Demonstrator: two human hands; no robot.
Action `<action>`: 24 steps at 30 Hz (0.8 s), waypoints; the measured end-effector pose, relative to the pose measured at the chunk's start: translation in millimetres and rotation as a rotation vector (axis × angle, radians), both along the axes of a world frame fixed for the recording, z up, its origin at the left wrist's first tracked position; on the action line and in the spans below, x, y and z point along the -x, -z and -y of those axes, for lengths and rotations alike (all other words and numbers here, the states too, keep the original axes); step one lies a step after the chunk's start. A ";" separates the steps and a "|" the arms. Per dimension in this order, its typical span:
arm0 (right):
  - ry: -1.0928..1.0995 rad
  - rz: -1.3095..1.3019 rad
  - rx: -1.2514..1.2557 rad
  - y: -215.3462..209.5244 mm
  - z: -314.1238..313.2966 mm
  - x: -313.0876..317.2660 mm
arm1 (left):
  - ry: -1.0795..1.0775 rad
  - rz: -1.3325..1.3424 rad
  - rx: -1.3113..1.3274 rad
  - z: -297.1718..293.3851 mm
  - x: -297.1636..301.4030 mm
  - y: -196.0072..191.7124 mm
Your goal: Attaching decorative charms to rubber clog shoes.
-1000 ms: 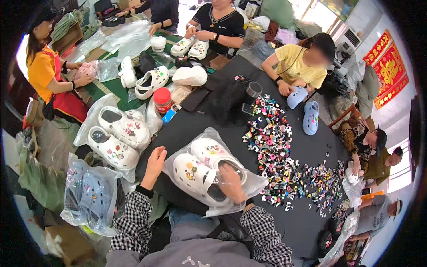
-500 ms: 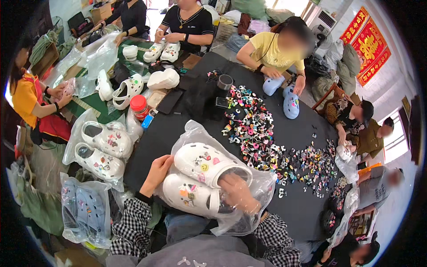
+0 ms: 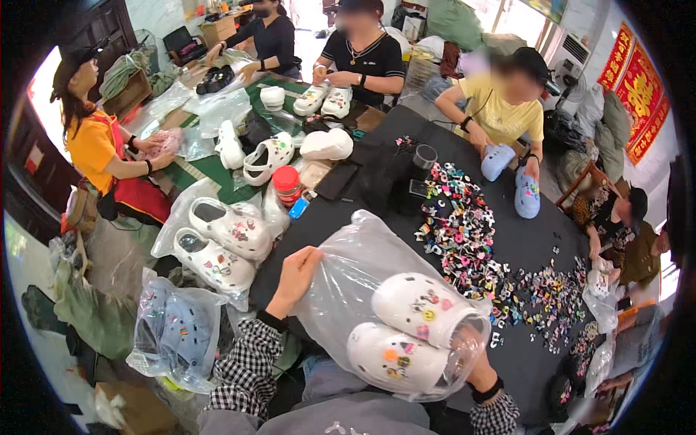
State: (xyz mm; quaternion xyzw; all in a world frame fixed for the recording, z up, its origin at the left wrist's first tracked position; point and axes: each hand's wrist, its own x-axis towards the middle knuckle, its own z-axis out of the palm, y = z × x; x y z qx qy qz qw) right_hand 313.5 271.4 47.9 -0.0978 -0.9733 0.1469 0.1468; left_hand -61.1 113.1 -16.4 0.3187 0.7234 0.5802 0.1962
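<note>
At the black desk (image 3: 518, 366), near scattered charms (image 3: 464, 228), two white clogs (image 3: 409, 308) sit inside a clear bag (image 3: 344, 272). The left hand (image 3: 293, 283) pinches its edge between closed fingers; the right hand (image 3: 471, 348) meets the heels, how far closed I cannot tell.

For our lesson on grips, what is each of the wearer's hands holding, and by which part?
The left hand pinches the clear plastic bag by its edge; the right hand holds the white clogs at their heel end.
</note>
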 end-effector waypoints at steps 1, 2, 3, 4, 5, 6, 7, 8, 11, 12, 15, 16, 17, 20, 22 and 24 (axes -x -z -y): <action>-0.015 0.029 0.043 -14.0 2.3 -2.0 | 0.048 0.001 0.007 -5.8 0.7 -0.6; -0.035 0.067 0.052 -12.2 0.1 -11.4 | 0.056 0.002 0.005 -9.2 3.6 -1.4; -0.032 0.076 -0.007 -22.5 5.4 -12.9 | 0.138 0.047 0.038 -12.3 5.0 -4.5; -0.023 0.089 -0.068 -35.1 9.8 -10.1 | 0.228 0.093 0.070 -16.1 6.4 -7.8; -0.071 0.058 -0.068 -42.1 12.3 -12.2 | 0.336 0.143 0.121 -19.6 7.4 -12.4; -0.127 0.023 -0.066 -50.5 12.8 -9.6 | 0.339 0.100 0.101 -21.1 7.5 -14.9; -0.153 0.084 -0.136 -64.9 12.8 3.9 | 0.291 0.254 0.061 -20.2 6.9 -4.3; -0.146 0.148 -0.122 -72.2 14.5 10.8 | 0.312 0.055 -0.012 -18.6 13.1 3.8; -0.206 0.081 -0.105 -70.2 8.1 21.8 | 0.235 0.501 0.026 -42.6 -5.9 -36.2; -0.215 0.120 -0.088 -72.2 8.2 26.5 | 0.261 0.498 -0.003 -42.6 3.1 -35.8; -0.203 0.091 -0.103 -70.6 9.7 32.4 | 0.211 0.481 -0.097 -59.0 20.8 -19.4; -0.211 0.060 -0.129 -67.7 10.8 33.2 | 0.227 0.480 -0.097 -63.4 19.7 -19.3; -0.223 0.030 -0.155 -65.0 11.4 32.8 | 0.121 0.487 -0.137 -64.7 21.1 -17.8; -0.160 0.084 -0.091 -57.0 13.9 28.9 | -0.019 0.539 -0.232 -55.3 26.7 -3.0; -0.132 0.045 -0.083 -52.2 10.8 26.7 | -0.151 0.542 -0.216 -38.0 30.2 9.6; -0.106 0.009 -0.069 -43.4 10.3 21.2 | -0.186 0.559 -0.179 -18.9 29.1 3.6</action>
